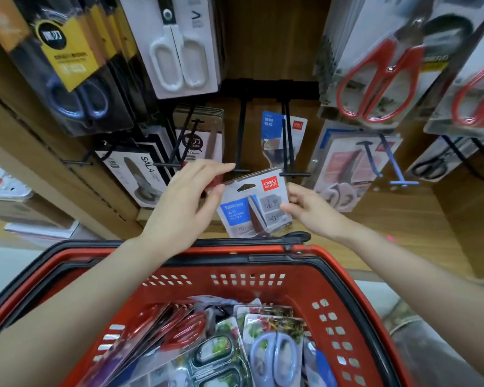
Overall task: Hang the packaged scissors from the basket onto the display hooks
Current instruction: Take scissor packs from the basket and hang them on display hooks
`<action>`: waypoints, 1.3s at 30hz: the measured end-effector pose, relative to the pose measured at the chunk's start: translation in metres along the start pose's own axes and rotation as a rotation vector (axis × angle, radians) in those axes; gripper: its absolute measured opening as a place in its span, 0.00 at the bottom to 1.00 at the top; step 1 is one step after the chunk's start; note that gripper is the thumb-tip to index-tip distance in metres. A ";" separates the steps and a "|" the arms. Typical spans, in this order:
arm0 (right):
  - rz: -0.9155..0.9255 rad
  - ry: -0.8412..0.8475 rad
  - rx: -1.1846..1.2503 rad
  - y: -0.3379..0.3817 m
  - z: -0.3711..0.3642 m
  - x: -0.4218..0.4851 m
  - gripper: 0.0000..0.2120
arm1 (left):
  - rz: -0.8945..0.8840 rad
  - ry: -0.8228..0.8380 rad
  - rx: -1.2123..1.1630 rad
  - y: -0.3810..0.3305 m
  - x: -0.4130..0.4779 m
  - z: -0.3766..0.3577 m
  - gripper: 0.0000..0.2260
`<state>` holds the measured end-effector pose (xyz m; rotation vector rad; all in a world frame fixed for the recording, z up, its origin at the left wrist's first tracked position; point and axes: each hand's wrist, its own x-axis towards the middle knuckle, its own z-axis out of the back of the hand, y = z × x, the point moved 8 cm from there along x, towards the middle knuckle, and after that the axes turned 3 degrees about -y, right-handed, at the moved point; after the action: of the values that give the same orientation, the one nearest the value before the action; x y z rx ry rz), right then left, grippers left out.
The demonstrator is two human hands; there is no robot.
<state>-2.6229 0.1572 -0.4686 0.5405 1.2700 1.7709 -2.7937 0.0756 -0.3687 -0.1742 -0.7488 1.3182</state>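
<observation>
A blue and grey scissors pack (pixel 252 208) with a red logo is held up between both hands, just below two black display hooks (pixel 289 152). My left hand (pixel 189 199) pinches its left edge with thumb and fingers. My right hand (pixel 308 209) pinches its right edge. The pack's hang hole sits near the hook tips, off them. One matching pack (pixel 274 135) hangs on the right hook. Below, the red basket (pixel 263 275) holds several packaged scissors (pixel 271 350).
Wooden display wall carries many hung scissors packs: white-handled ones (pixel 179 51) above, red-handled ones (pixel 380 79) at the right, black packs (pixel 67 65) at the left. A blue hook (pixel 394 166) juts out at the right. The basket's black handle (pixel 296 237) lies along its far rim.
</observation>
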 end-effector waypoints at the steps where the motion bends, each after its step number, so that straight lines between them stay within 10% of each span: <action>1: 0.006 0.008 0.012 0.005 0.000 0.000 0.16 | 0.020 -0.013 -0.045 0.001 -0.001 -0.001 0.16; 11: -0.091 0.197 0.088 0.035 -0.022 -0.018 0.15 | 0.287 -0.021 -0.201 0.021 -0.003 -0.004 0.06; 16: 0.033 -0.034 -0.106 0.060 -0.009 -0.014 0.03 | 0.212 0.014 -0.169 0.011 -0.006 -0.019 0.06; 28: -0.110 -0.398 -0.055 0.055 -0.012 0.001 0.10 | -0.197 -0.283 0.404 0.003 -0.020 0.035 0.13; 39: -0.115 -0.602 -0.013 0.056 -0.008 -0.007 0.11 | -0.076 -0.168 0.392 0.024 -0.015 0.037 0.19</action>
<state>-2.6474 0.1411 -0.4198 0.8922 0.8449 1.3702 -2.8351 0.0574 -0.3593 0.2784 -0.6164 1.3916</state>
